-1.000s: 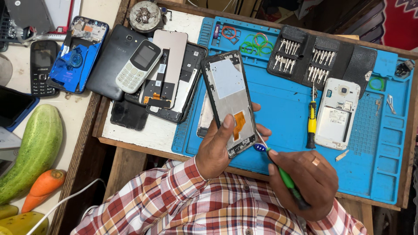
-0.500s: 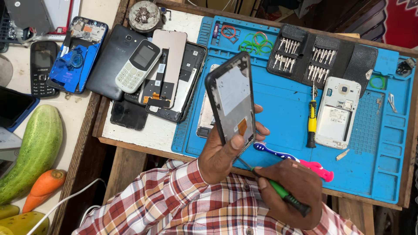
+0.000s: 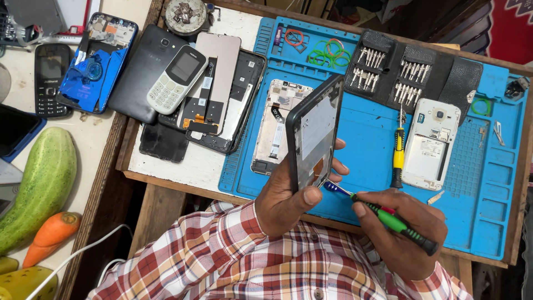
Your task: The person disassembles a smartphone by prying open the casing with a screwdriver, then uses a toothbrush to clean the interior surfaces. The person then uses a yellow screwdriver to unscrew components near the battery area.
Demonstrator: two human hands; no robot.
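Observation:
My left hand (image 3: 291, 194) grips a dark phone frame (image 3: 313, 133) by its lower end, tilted up on edge above the blue work mat (image 3: 366, 139). My right hand (image 3: 402, 228) holds a green-handled screwdriver (image 3: 388, 219), its tip touching the frame's bottom corner by my left thumb. Under the frame lies an opened white phone body (image 3: 275, 122) on the mat.
A yellow screwdriver (image 3: 398, 155) and a white phone back (image 3: 430, 144) lie on the mat's right, with a black bit case (image 3: 411, 72) behind. Several phones and parts (image 3: 183, 89) are piled on the left. A cucumber (image 3: 41, 186) and carrot (image 3: 53, 233) rest on the side table.
My left hand has tipped the phone frame further up on edge, uncovering the white phone body beneath. My right hand brought the screwdriver tip back to the frame's bottom corner.

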